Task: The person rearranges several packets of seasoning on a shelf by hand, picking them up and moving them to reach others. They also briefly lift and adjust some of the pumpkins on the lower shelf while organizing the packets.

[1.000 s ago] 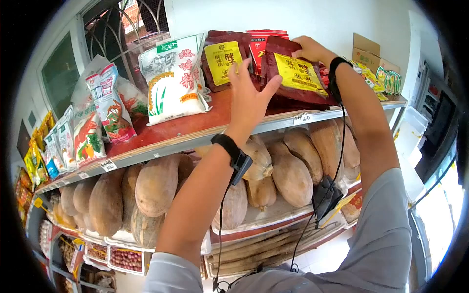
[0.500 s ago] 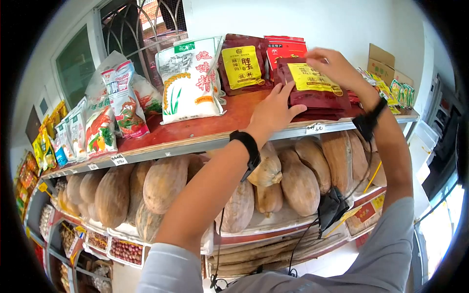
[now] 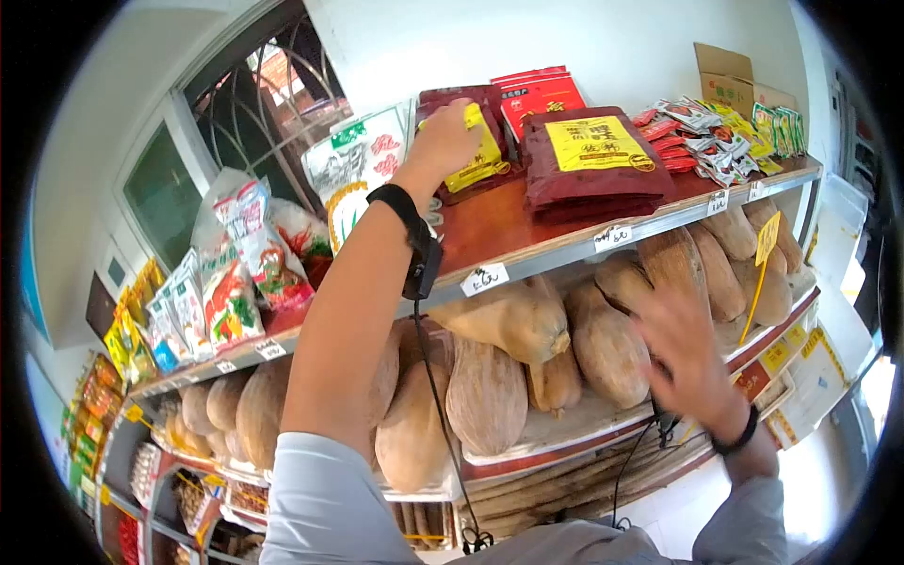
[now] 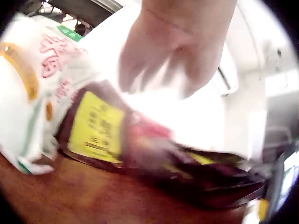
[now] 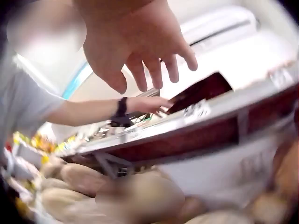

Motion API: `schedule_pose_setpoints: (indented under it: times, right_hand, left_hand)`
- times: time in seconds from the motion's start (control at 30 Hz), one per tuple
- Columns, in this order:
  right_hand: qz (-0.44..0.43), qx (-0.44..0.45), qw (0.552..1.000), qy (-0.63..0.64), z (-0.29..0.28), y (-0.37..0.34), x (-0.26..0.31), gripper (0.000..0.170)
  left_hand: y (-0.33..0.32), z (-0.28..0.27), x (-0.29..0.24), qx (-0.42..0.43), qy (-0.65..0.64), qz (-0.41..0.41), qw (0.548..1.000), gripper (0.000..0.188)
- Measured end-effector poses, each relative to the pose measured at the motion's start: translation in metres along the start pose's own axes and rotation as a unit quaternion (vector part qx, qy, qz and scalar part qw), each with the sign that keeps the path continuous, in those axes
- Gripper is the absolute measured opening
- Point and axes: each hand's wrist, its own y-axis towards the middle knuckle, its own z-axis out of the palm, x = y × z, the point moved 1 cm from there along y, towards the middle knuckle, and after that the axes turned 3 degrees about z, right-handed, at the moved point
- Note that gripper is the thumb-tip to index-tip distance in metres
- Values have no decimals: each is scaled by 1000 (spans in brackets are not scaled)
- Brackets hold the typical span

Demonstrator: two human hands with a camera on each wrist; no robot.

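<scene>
My left hand (image 3: 447, 139) reaches over the shelf, overlapping a maroon seasoning packet with a yellow label (image 3: 483, 155) that leans at the back. In the left wrist view the fingers of my left hand (image 4: 173, 56) point down above the packets, their tips washed out by glare. A second pile of maroon packets (image 3: 598, 184) lies farther right near the shelf's front edge. My right hand (image 3: 692, 353) is blurred in front of the long pumpkins (image 3: 610, 348) on the tier below. In the right wrist view my right hand (image 5: 145, 44) holds nothing, its fingers spread.
Left of the packets stands a white bag with red characters (image 3: 358, 151); more seasoning bags (image 3: 231, 292) line the shelf beyond. Red packets (image 3: 539, 99) lean against the wall. Small sachets (image 3: 716, 141) and a cardboard box (image 3: 730, 80) sit at right. Price tags (image 3: 485, 278) line the shelf edge.
My right hand has left the pile of maroon packets and dropped below the shelf edge. My left hand has moved from that pile leftward to the packet at the back. The view has tilted.
</scene>
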Motion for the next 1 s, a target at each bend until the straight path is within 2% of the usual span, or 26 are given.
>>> schedule_pose_setpoints:
  times: [0.03, 0.1, 0.17, 0.2, 0.23, 0.3, 0.43, 0.5, 0.6, 0.7, 0.73, 0.77, 0.83, 0.87, 0.9, 0.97, 1.0]
  right_hand:
    - [24, 32, 995, 92, 6, -23, 11, 40]
    - [61, 107, 964, 236, 10, -56, 31, 34]
    - [122, 102, 918, 362, 21, -93, 37, 29]
    - [168, 94, 907, 374, 23, -108, 39, 26]
    - [175, 89, 906, 376, 23, -124, 39, 26]
    - [310, 162, 841, 413, 21, -154, 34, 23]
    - [303, 167, 851, 395, 3, -173, 19, 24]
    - [345, 161, 825, 419, -3, -179, 14, 24]
    - [346, 172, 825, 412, 1, -189, -3, 23]
    - [384, 177, 805, 416, 6, -189, -14, 20]
    - [379, 164, 809, 418, 12, -193, -19, 18]
    - [374, 150, 813, 421, 16, -196, -21, 17]
    - [385, 153, 804, 426, 18, -193, -23, 15]
    - [393, 146, 799, 431, 20, -193, -23, 16]
    - [401, 139, 794, 435, 23, -193, -24, 18]
    - [403, 138, 793, 436, 33, -203, -27, 18]
    - [403, 141, 792, 436, 37, -207, -28, 18]
  left_hand:
    - [9, 11, 23, -46, 76, 22, 996, 50]
    - [18, 29, 44, -53, 114, 21, 992, 47]
    - [35, 53, 64, -46, 177, 2, 983, 45]
    - [40, 60, 66, -51, 192, 12, 980, 47]
    - [45, 65, 64, -55, 206, 22, 977, 48]
    - [60, 65, 58, -48, 227, 24, 972, 48]
    - [78, 62, 59, -25, 254, -24, 967, 50]
    - [86, 62, 65, 0, 257, -58, 965, 52]
    - [101, 64, 75, 0, 334, 10, 942, 57]
    - [110, 62, 66, -5, 373, 9, 928, 61]
    - [116, 60, 65, 24, 346, -27, 937, 68]
    - [120, 59, 62, 27, 349, -19, 936, 68]
    - [126, 55, 54, 78, 348, -114, 927, 80]
    - [126, 54, 51, 104, 353, -127, 921, 82]
    - [122, 54, 48, 93, 377, -118, 914, 78]
    - [124, 47, 46, 117, 340, -131, 924, 66]
    - [125, 45, 45, 117, 341, -129, 924, 66]
